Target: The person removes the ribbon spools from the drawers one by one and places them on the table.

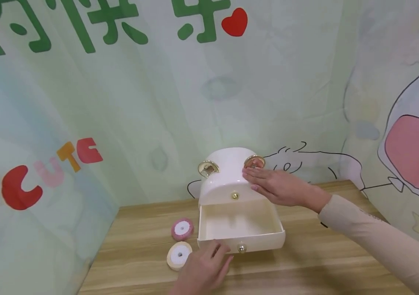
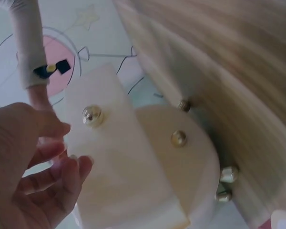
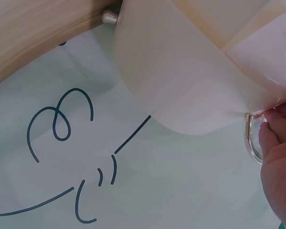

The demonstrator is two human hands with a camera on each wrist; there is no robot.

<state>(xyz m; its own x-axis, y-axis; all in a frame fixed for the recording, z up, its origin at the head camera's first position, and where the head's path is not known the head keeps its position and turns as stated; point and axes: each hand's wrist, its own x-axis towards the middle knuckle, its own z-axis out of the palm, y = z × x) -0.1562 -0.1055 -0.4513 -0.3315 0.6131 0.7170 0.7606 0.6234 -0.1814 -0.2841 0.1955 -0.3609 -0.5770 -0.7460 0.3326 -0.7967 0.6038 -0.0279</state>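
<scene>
Right grip: fingers straight, laid against white box, presumably for steadying | Left grip: loosely bent, nothing pinched, held at drawer front | Drawer: extended, between grips

Pale-green printed backdrop hangs behind wood-grain tabletop, green Chinese characters above tabletop, CUTE lettering to its left.
</scene>
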